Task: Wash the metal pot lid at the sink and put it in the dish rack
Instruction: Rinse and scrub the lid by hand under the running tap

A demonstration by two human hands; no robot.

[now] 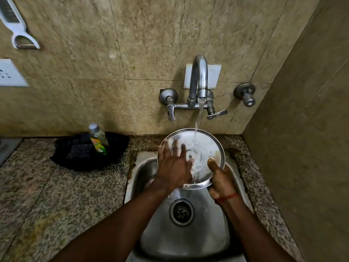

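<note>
Right hand (221, 178) grips the lid (203, 148) at its 5 o'clock rim, over the sink (188, 233). Left hand (173, 167), fingers spread flat, lies on the lid's face under the tap (199, 80) stream.

A speckled granite desk (62, 188) runs along the tiled wall, with a steel sink (186, 235) set into it. On it, left of the sink, sits a black tray (113, 159) holding a soap bottle (98, 138) and a dark scrubber (81, 151).

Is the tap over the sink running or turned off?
Running. A stream of water falls from the tap spout onto the pot lid, held over the sink.
</note>
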